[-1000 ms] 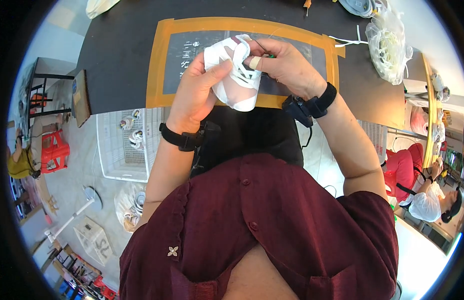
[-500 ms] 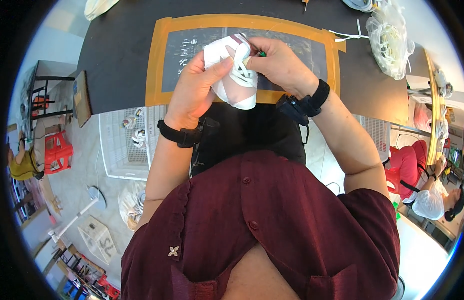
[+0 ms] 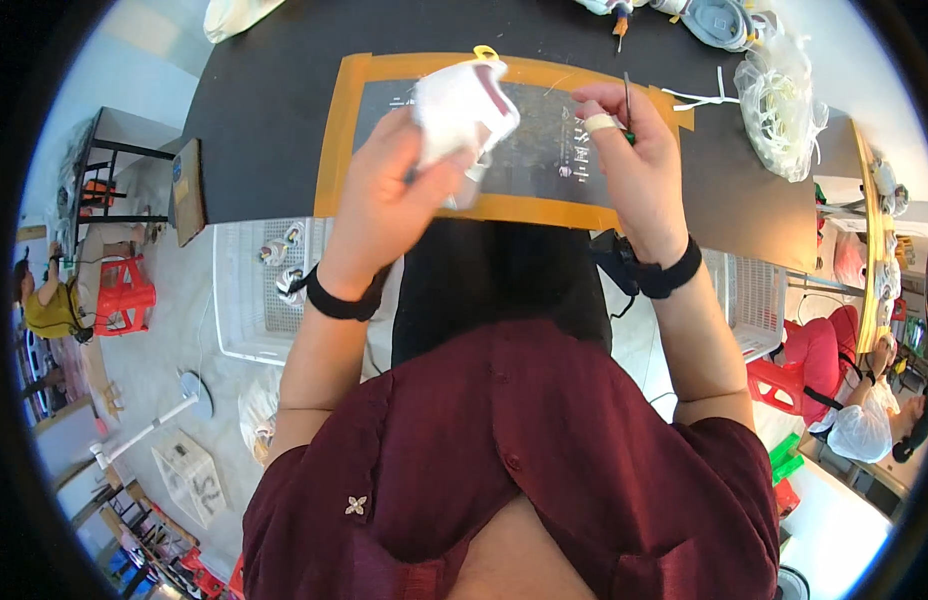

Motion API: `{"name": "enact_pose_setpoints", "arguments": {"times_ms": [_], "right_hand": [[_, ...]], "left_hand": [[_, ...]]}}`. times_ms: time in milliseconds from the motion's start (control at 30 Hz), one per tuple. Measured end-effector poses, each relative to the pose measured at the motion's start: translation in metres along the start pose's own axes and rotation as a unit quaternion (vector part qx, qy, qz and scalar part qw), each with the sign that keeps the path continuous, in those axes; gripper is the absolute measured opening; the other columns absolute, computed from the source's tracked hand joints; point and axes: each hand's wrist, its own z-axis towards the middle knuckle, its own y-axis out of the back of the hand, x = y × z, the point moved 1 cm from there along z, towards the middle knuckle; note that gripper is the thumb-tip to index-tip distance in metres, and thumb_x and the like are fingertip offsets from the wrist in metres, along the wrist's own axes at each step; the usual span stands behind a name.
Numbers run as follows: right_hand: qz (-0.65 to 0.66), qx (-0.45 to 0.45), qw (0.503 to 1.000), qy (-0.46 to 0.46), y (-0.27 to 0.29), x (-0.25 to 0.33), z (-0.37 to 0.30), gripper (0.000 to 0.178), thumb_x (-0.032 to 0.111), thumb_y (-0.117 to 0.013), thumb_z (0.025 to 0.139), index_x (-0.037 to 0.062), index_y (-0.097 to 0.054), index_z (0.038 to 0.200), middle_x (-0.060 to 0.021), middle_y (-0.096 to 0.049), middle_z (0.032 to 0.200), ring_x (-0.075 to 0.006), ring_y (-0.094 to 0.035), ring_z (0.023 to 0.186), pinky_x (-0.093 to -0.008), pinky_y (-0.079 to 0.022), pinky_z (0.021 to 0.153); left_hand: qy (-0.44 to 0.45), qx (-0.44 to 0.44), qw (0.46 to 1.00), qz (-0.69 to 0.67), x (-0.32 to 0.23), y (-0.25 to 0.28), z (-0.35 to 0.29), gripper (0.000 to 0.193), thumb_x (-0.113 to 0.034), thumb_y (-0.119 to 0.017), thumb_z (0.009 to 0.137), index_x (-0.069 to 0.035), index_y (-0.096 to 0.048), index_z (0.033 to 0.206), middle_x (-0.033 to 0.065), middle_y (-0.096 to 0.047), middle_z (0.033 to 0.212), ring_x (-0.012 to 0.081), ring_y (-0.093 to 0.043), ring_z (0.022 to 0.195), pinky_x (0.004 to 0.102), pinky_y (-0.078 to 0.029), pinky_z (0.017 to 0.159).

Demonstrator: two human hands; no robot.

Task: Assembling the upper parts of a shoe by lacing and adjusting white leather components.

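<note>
My left hand [image 3: 399, 205] is closed around a small white shoe upper [image 3: 454, 105], held above the table and smeared by motion. The opening of the upper is edged in dark purple, and a yellow loop [image 3: 486, 52] shows at its top. Apart from it, to the right, my right hand [image 3: 639, 160] grips a thin, pointed metal tool [image 3: 628, 100] with a green handle, mostly hidden in the fingers. A beige wrap circles one finger of that hand. Beneath both hands lies a dark mat area [image 3: 534, 185] bordered with orange tape.
On the table's right lies a clear bag of white laces [image 3: 779, 110], with loose laces beside it. A tool with an orange handle [image 3: 621, 22] and grey-white shoes [image 3: 719, 22] are at the far edge. White crates [image 3: 249, 345] stand below the table. Seated people are at both sides.
My hands have moved apart. The left one has turned the shoe upper, while the right one has left it and shifted right with the pointed tool.
</note>
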Motion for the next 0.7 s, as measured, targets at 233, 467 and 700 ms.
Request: {"name": "enact_pose_setpoints", "arguments": {"times_ms": [233,467,700], "right_hand": [[-0.022,0.0,0.997,0.072,0.007,-0.004,-0.004,0.016,0.015,-0.061,0.094,0.0031,-0.065,0.104,0.0009,-0.062,0.088,-0.0078,-0.054,0.083,-0.024,-0.045,0.075],[0.071,0.046,0.992,-0.093,0.006,-0.016,-0.027,0.044,0.03,-0.068,0.091,0.0009,-0.056,0.121,-0.0032,-0.059,0.104,-0.0079,-0.051,0.09,-0.0237,-0.045,0.071],[0.408,0.169,0.858,-0.261,-0.011,-0.029,-0.058,0.05,0.034,-0.068,0.091,0.0029,-0.05,0.126,0.0009,-0.058,0.102,-0.0027,-0.036,0.063,-0.0185,-0.029,0.051]], "left_hand": [[0.167,-0.012,0.976,-0.14,0.005,-0.026,0.013,0.018,-0.014,-0.064,0.092,-0.005,-0.066,0.107,0.0036,-0.066,0.108,0.0146,-0.064,0.092,0.029,-0.049,0.075],[0.276,-0.084,0.811,-0.51,0.0,-0.032,0.01,0.03,-0.016,-0.06,0.096,-0.002,-0.056,0.123,0.0076,-0.064,0.117,0.018,-0.063,0.106,0.0333,-0.051,0.091],[0.251,-0.097,0.8,-0.536,-0.024,-0.053,-0.002,0.035,-0.017,-0.061,0.096,-0.004,-0.055,0.128,0.0061,-0.062,0.122,0.0169,-0.058,0.113,0.035,-0.048,0.097]]}}
